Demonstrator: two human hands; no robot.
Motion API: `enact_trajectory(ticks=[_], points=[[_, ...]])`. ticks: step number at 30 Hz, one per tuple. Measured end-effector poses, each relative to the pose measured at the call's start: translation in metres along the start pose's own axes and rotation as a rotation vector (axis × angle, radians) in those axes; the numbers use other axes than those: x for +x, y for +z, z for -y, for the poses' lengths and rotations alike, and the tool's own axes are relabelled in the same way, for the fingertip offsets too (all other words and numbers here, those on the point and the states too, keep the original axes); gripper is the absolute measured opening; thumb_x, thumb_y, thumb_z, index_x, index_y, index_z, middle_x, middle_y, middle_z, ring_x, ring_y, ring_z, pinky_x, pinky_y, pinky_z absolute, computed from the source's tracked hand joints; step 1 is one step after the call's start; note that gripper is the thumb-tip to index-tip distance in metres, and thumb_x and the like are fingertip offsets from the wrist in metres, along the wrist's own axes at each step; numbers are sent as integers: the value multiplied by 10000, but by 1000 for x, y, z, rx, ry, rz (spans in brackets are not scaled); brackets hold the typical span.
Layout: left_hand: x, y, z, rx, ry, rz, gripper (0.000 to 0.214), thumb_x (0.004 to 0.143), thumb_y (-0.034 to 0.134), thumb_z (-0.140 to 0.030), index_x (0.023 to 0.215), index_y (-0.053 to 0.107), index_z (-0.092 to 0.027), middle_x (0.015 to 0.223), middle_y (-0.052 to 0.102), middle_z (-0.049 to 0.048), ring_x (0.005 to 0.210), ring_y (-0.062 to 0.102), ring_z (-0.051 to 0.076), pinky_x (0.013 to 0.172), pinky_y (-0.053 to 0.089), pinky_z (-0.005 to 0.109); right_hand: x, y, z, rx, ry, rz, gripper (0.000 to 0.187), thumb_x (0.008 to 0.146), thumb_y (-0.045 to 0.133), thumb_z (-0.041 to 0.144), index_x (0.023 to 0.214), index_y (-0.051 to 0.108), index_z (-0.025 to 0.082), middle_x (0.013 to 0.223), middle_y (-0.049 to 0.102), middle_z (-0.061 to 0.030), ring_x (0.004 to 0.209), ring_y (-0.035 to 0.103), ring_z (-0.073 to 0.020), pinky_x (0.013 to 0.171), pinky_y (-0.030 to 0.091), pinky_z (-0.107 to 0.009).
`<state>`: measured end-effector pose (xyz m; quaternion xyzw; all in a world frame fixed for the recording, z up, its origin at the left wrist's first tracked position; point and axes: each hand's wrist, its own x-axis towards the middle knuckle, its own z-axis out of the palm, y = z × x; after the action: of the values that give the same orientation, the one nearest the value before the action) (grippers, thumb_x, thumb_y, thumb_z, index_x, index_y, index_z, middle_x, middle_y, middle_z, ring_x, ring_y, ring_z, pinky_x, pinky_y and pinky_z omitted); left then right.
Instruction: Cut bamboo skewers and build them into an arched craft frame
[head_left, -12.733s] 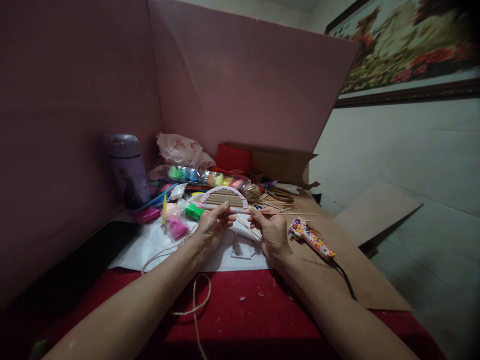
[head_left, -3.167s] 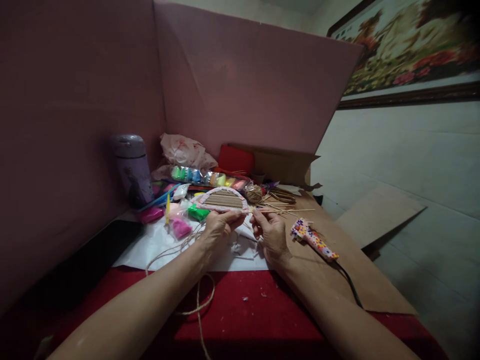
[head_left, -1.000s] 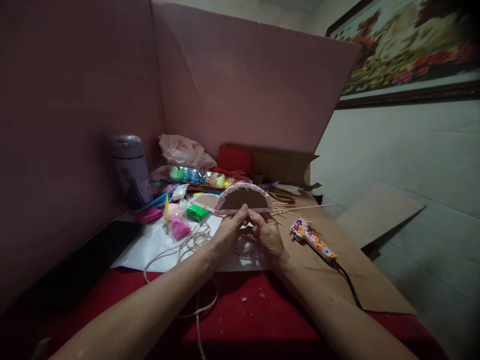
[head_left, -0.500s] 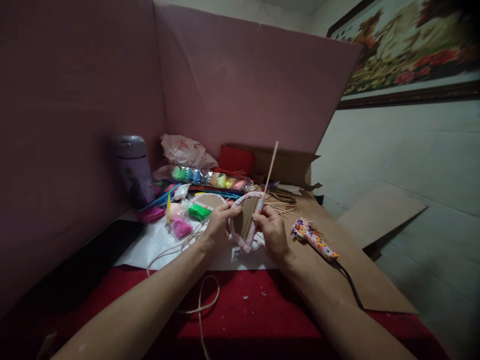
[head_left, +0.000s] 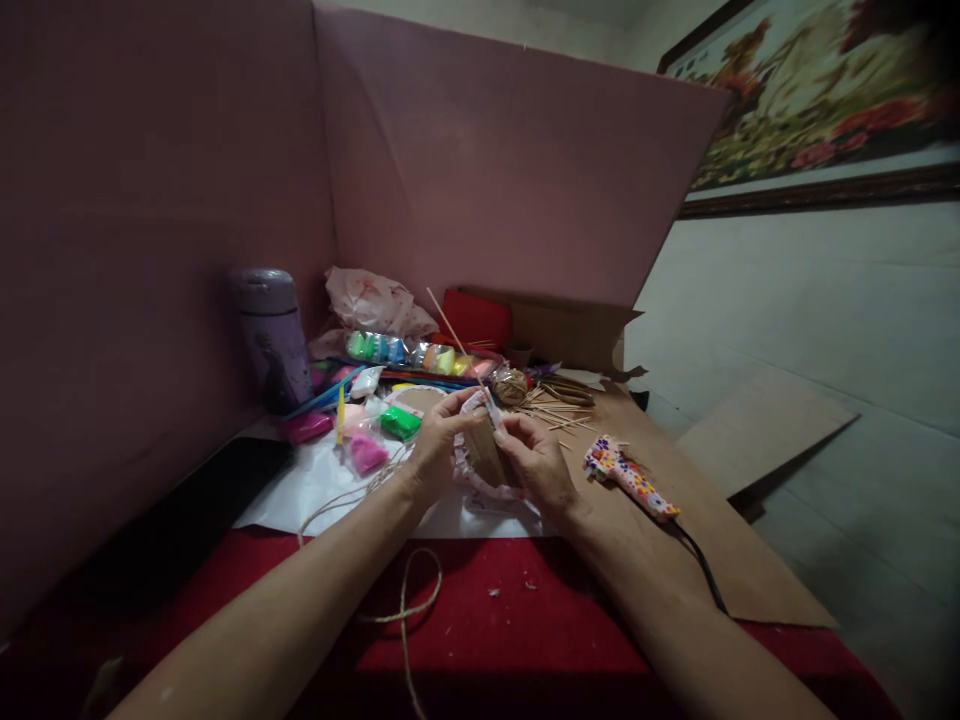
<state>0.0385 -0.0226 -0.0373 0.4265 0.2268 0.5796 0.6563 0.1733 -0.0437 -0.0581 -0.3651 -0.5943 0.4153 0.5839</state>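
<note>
Between my two hands is a piece of cardboard with a white and pink patterned edging, tilted over the white paper. My left hand pinches its upper left edge. My right hand is closed on its right side, thumb and fingers on the edging. A thin wooden stick rises up and to the left from the top of the piece; its lower end is hidden at the edging. Behind my left hand lies a second cardboard piece with a similar rim.
A flower-patterned glue gun with a black cord lies on a cardboard sheet at right. Twine trails over the red cloth. Wooden sticks, clay packets and a purple bottle stand or lie behind.
My hands have turned the edged cardboard piece, and its stick has swung from leaning right to leaning left. The twine ball behind has come into view.
</note>
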Motion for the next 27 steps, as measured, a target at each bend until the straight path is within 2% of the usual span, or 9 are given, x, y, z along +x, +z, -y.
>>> enact_trajectory(ticks=[4, 8, 13, 19, 27], points=[[1, 1, -4, -30, -19, -25, 229, 627, 680, -279, 799, 654, -130, 691, 610, 1, 587, 526, 96, 574, 404, 220, 0, -1, -3, -47, 31, 38, 160, 737, 617, 338, 800, 627, 192, 742, 618, 3, 687, 552, -142, 673, 446, -257], [3, 0, -5, 19, -9, -99, 199, 617, 674, -289, 707, 641, -115, 641, 605, 12, 570, 533, 113, 554, 414, 233, -1, 0, -4, -121, 15, 46, 155, 750, 606, 336, 803, 632, 192, 740, 613, 3, 670, 539, -135, 633, 432, -242], [6, -2, -3, 4, 15, -139, 210, 591, 702, -281, 713, 648, -119, 656, 638, 19, 572, 563, 113, 560, 433, 227, -2, 0, -2, -211, -14, 36, 173, 758, 594, 338, 804, 638, 178, 754, 623, -13, 689, 547, -144, 642, 438, -249], [8, -4, -3, 15, 17, -148, 256, 581, 737, -300, 747, 653, -126, 644, 655, 21, 556, 582, 120, 561, 451, 237, -3, 1, 1, -221, -18, 46, 177, 760, 582, 336, 804, 644, 176, 754, 629, -16, 686, 554, -147, 643, 448, -256], [8, -4, -4, 38, 27, -147, 249, 558, 748, -308, 695, 640, -130, 643, 677, 30, 533, 583, 119, 552, 455, 238, -3, 0, -1, -240, -1, 54, 194, 767, 574, 343, 820, 644, 170, 771, 631, -23, 704, 562, -153, 659, 453, -264]])
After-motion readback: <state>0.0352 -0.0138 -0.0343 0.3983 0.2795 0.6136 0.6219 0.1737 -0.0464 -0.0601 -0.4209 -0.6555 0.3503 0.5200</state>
